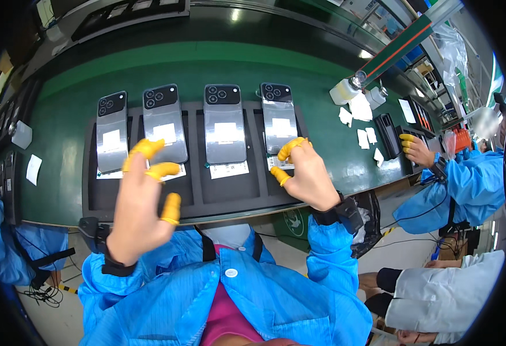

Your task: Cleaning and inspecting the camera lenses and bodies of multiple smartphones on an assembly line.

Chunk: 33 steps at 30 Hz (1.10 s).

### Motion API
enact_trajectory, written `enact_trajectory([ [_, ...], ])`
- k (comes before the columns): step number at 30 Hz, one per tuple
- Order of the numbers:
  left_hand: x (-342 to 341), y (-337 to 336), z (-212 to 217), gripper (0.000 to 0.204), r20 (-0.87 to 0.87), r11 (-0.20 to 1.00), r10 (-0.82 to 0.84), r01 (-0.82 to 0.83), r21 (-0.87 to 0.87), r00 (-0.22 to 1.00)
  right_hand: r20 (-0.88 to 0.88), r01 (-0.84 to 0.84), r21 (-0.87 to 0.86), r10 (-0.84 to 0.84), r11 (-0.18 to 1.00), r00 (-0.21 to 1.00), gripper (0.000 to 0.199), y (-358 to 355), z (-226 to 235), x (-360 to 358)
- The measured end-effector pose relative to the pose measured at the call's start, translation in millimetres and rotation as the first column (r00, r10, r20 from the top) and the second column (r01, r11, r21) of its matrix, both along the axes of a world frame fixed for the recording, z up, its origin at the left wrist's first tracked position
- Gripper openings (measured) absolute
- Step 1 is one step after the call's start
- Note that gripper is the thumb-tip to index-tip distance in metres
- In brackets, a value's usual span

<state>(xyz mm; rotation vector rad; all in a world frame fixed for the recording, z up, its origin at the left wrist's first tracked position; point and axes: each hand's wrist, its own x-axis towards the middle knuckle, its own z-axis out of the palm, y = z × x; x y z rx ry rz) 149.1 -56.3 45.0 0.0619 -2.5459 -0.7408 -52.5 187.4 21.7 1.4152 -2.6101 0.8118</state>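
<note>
Phones, four: lying in a row, camera side up, each bearing a small white label; the first phone (113,119), second phone (159,116) and third phone (224,113) running from the left, the fourth phone (278,112) completing the row. Tray, black, one (224,191): sitting under the phones, its compartments extending toward the wearer. Paper strips, printed: showing at the phones' lower ends. Left hand, bare with yellow finger covers (140,212): spreading its fingers by the second phone's lower left corner, visibly grasping nothing; contact cannot be told. Right hand, likewise covered (312,176): curving finger and thumb at the fourth phone's lower end, whether gripping it cannot be told. Table, green (60,173): supporting the tray; bottle (344,92) and tissues (361,107) standing and lying rightward. Co-worker's hand (419,151): resting near a narrow black box (387,136).
</note>
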Motion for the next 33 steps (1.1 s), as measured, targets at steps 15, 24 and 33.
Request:
enact_trajectory([
  [15,-110,49,-17,0.036,0.315,0.773,-0.463,0.552,-0.314,0.828,0.154,-0.139,0.091,0.124,0.986,0.980,0.016,-14,-3,-60],
  [24,-132,61,-53,0.054,0.100,0.767,-0.582,0.586,-0.263,0.807,0.601,0.157,-0.417,0.143,0.895,0.786,0.011,1,6,-89],
  [33,-109,74,-49,0.056,0.101,0.722,-0.637,0.637,-0.269,0.764,0.093,-0.182,-0.111,0.193,0.977,0.977,0.015,-91,51,-36],
])
